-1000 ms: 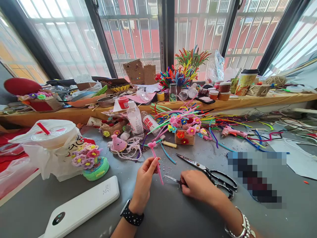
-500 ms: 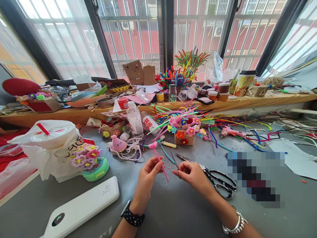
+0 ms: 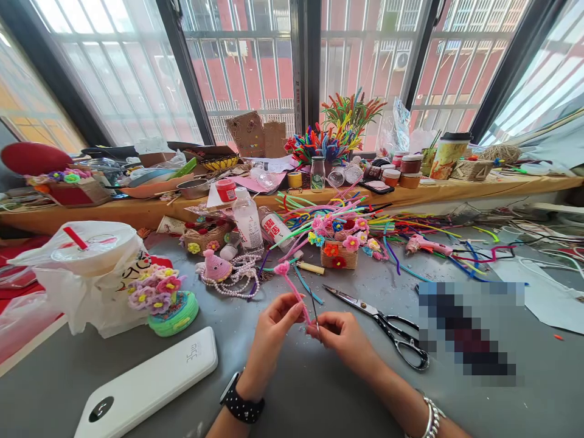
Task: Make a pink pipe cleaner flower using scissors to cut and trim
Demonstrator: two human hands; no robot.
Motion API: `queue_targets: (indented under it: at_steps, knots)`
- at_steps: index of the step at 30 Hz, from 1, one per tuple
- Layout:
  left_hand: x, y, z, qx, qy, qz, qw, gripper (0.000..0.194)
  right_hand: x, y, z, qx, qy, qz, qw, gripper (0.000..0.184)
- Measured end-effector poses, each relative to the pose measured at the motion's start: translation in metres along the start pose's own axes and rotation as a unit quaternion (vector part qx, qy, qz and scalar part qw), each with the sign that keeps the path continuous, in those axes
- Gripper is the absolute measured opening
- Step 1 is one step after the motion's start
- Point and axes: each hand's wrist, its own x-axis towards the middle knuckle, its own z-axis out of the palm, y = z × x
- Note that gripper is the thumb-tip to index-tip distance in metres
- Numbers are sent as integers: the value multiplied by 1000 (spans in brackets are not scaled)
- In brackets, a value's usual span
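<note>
My left hand (image 3: 272, 331) pinches the stem of a pink pipe-cleaner flower (image 3: 289, 281), whose bloom points up and away from me. My right hand (image 3: 343, 336) is closed on a thin dark wire (image 3: 314, 304) that stands up beside the pink stem, and the fingertips of both hands meet there. Black-handled scissors (image 3: 384, 322) lie open on the grey table (image 3: 319, 401) just right of my right hand. I wear a black watch on the left wrist and a silver bracelet on the right.
A white power bank (image 3: 150, 383) lies at the near left. Behind it sit a green-based flower piece (image 3: 165, 299), a bagged drink cup (image 3: 93, 267), a small flower basket (image 3: 340, 246), glue bottles (image 3: 249, 220), a pink glue gun (image 3: 426, 244) and loose pipe cleaners.
My right hand lifted the thin wire off the table near the scissors and carried it left to meet the pink stem. My left hand kept its hold, tilting the flower slightly.
</note>
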Motion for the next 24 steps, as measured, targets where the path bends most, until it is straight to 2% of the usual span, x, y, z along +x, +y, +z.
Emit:
queue_targets:
  at_steps: [5, 9, 14, 20, 24]
  knots:
    - [-1, 2, 3, 22, -58, -26, 998, 18, 1, 1, -4, 14, -10, 0, 1000, 39]
    - [-1, 2, 2, 21, -35, -11, 999, 16, 1, 2, -6, -18, 7, -10, 1000, 42]
    - [-1, 2, 0, 10, -20, -3, 1000, 21, 3, 5, -7, -60, 0, -11, 998, 45]
    - [0, 2, 0, -18, -5, 2, 1000, 34, 3, 13, -4, -56, -50, -23, 997, 56]
    - [-1, 2, 0, -13, -6, 9, 1000, 37, -1, 9, -2, -67, -86, -42, 993, 61]
